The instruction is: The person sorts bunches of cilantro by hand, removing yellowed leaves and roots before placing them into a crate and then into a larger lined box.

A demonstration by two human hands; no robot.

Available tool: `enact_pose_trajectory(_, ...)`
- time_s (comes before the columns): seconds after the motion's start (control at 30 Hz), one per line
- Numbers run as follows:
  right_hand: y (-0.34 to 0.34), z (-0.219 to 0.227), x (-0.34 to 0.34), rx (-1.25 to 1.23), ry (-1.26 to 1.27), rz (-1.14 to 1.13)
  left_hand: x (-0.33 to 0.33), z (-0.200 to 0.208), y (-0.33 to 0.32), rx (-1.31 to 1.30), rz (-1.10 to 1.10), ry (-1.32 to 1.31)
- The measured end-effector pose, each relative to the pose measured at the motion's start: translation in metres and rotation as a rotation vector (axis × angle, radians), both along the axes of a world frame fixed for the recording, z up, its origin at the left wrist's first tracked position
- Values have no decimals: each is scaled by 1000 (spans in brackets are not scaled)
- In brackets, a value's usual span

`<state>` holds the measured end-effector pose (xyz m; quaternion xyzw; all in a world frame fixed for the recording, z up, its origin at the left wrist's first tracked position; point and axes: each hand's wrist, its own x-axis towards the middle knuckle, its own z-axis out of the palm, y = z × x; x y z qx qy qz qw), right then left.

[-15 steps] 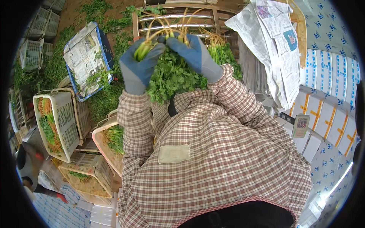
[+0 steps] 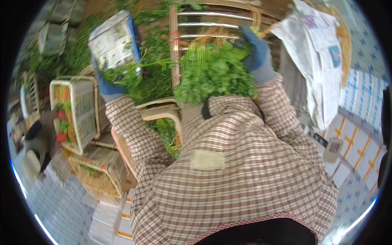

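Observation:
I wear blue gloves and a checked shirt. My right hand (image 2: 256, 51) grips a thick bunch of leafy green herbs (image 2: 216, 73) with pale stems, held over a wooden slatted rack (image 2: 192, 24). Out to the left, my left hand (image 2: 108, 87) reaches into loose green sprigs (image 2: 126, 71) lying by a blue crate lined with newspaper (image 2: 112, 38); its fingers are closed on some of the sprigs.
A white plastic basket (image 2: 81, 110) with greens stands at left. Wooden trays (image 2: 159, 112) with herbs sit below my left arm. Newspaper sheets (image 2: 322, 61) hang at right over patterned white boxes (image 2: 351, 134). More crates (image 2: 51, 36) lie far left.
My left hand has let go of the bunch and swung out to the left onto the loose sprigs. The right hand still holds the bunch, now further right.

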<state>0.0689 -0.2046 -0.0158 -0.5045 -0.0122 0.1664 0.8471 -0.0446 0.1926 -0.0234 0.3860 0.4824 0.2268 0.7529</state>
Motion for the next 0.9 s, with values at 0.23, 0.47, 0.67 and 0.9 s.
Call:
enact_pose_trajectory(0.23,43,31,-13,-512,102,409,-15,12,3,-177,-204,-571)
enact_pose_trajectory(0.47,119,25,-13,-432,20,496,-3,52,-24,-184,-374,-818)
enact_pose_trajectory(0.67,160,51,-16,-544,-462,479,-12,61,-35,-192,-642,-788)
enact_pose_trajectory(0.9,203,23,3,-624,56,541,-41,77,-12,291,-542,-397)
